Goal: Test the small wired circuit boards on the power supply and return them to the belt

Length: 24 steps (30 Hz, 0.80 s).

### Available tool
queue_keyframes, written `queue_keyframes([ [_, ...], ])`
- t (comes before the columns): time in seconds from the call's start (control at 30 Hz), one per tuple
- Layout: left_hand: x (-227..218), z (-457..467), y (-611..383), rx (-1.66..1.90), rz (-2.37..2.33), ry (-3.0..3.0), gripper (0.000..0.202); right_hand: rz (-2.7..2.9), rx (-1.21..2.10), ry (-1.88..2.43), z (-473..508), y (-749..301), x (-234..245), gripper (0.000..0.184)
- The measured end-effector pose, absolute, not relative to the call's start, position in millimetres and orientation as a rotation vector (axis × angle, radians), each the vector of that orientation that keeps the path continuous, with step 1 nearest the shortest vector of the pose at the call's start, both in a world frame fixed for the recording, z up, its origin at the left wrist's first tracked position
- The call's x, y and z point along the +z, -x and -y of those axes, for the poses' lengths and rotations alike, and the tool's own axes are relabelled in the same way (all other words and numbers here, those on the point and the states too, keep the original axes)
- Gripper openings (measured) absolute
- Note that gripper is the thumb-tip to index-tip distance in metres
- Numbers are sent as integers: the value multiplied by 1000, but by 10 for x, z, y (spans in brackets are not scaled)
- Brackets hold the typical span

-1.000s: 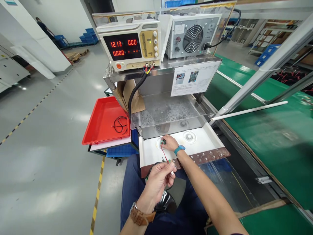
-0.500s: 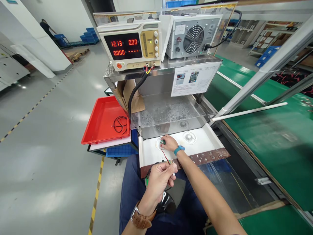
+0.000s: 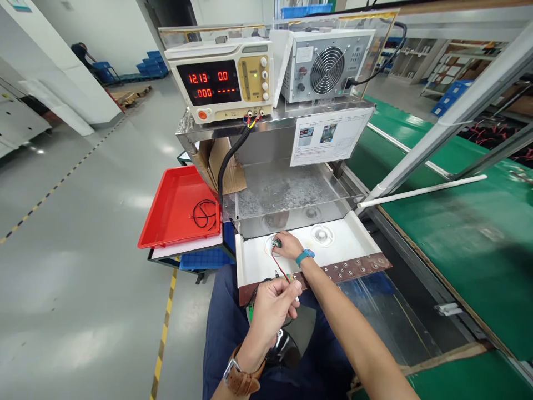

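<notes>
My right hand [image 3: 290, 245], with a blue wristband, is closed on a small green circuit board [image 3: 277, 243] over the left round recess of a white tray [image 3: 258, 266]. A red-and-black wire [image 3: 281, 269] runs from the board down to my left hand [image 3: 278, 299]. The left fingers pinch that wire near its end, where a bit of white shows between them. Below the left hand, a glossy black rounded part [image 3: 285, 349] rests at my lap, partly hidden by the wrist. A brown strip with metal eyelets [image 3: 350, 269] borders the tray's front.
A power supply [image 3: 220, 78] with red digits stands on the metal shelf, beside a grey fan-backed unit [image 3: 328, 64]. At left, a red tray [image 3: 172, 216] holds a black cable [image 3: 204, 213]. A white rod [image 3: 422, 191] crosses near the green conveyor [image 3: 449, 233] at right.
Both hands stay nearly where they were, still holding the board and the wire. The wire's bend shifts slightly left, and the view tilts a little. Some display digits look different.
</notes>
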State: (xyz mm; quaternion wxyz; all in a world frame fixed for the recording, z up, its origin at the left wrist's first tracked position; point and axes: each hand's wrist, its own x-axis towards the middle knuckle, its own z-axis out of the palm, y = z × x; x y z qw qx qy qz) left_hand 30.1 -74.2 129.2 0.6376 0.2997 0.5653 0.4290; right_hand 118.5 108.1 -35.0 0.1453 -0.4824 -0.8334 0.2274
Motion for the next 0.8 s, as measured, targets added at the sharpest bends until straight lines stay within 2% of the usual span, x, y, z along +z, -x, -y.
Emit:
queue_keyframes([
  [0.37, 1189, 586, -57, 992, -1269, -772, 45, 2379, 701, 1435, -1078, -1185, -314, 30],
  [0.63, 600, 45, 4, 759, -1658, -1498, 25, 2405, 712, 1434, -1100, -1193, -312, 30],
  [0.8, 314, -90, -46, 559, -1698, -1461, 27, 2396, 709, 1395, -1118, -1196, -360, 28],
])
